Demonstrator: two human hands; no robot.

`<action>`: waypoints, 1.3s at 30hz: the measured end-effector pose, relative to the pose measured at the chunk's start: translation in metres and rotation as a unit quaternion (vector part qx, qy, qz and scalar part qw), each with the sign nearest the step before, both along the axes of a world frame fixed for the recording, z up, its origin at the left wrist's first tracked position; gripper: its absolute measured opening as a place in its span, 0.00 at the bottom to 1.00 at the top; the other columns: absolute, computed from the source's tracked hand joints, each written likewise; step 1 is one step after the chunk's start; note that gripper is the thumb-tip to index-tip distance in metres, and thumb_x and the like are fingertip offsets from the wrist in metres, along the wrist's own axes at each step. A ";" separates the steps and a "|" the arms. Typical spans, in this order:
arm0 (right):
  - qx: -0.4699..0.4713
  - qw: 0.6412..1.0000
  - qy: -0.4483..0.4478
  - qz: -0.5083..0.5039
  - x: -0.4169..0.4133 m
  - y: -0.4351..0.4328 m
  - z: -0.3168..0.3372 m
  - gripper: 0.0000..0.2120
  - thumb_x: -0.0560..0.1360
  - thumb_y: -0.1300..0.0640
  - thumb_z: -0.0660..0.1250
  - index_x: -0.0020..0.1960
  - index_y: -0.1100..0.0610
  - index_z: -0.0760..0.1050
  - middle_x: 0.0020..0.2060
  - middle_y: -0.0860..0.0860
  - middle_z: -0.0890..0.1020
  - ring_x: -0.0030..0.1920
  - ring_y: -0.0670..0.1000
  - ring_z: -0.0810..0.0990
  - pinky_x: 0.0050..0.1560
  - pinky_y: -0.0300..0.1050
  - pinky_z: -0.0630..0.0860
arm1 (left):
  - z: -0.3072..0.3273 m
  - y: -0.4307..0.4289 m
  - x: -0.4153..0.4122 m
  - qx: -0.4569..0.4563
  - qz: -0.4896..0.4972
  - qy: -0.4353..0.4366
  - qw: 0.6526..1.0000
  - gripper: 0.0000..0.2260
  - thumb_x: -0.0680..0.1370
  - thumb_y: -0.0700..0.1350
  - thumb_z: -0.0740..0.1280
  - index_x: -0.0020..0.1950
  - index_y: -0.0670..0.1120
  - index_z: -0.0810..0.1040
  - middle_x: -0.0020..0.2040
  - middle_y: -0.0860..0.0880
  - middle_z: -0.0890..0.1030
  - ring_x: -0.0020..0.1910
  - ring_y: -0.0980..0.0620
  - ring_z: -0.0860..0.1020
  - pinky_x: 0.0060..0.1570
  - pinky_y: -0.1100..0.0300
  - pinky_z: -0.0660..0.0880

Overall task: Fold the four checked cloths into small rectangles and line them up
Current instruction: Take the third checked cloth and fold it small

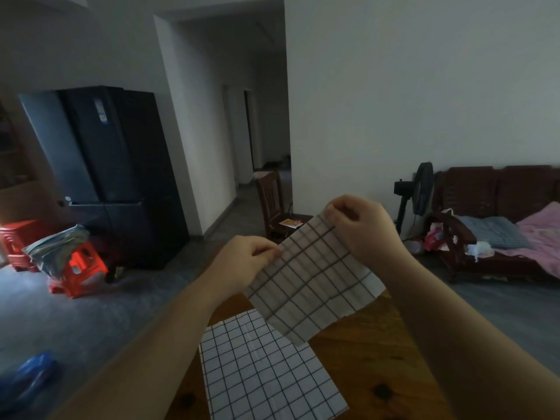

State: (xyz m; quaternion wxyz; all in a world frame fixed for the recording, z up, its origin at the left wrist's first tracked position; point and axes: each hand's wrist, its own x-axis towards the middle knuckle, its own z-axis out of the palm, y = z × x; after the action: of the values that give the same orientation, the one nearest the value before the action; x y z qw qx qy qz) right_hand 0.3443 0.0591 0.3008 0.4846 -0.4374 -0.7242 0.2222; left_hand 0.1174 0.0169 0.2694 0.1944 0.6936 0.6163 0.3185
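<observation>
Both hands pinch a hanging, white, dark-gridded checked cloth (309,277).

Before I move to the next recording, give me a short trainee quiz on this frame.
1. True or false: the held cloth lies flat on the table.
2. How many hands pinch its top edge? A none, B one, C two.
3. Fill in: ___ checked cloths are in view.
Key: 1 false, it hangs in the air. 2 C, the left hand and the right hand. 3 two; the flat cloth lies on the table.
</observation>
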 end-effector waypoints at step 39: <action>-0.109 0.981 0.149 -0.052 0.023 0.005 -0.029 0.09 0.82 0.51 0.62 0.49 0.51 0.79 0.45 0.49 0.79 0.47 0.49 0.76 0.45 0.46 0.73 | -0.022 -0.005 -0.024 0.024 0.020 -0.095 0.995 0.05 0.79 0.50 0.70 0.53 0.59 0.82 0.51 0.57 0.83 0.51 0.59 0.81 0.57 0.53 0.79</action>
State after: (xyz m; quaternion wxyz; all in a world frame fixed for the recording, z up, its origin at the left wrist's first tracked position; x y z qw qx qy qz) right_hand 0.3674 0.0642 0.2715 0.5479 -0.4867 -0.5912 0.3369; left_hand 0.0932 0.0115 0.2479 0.2285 0.6521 0.6011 0.4014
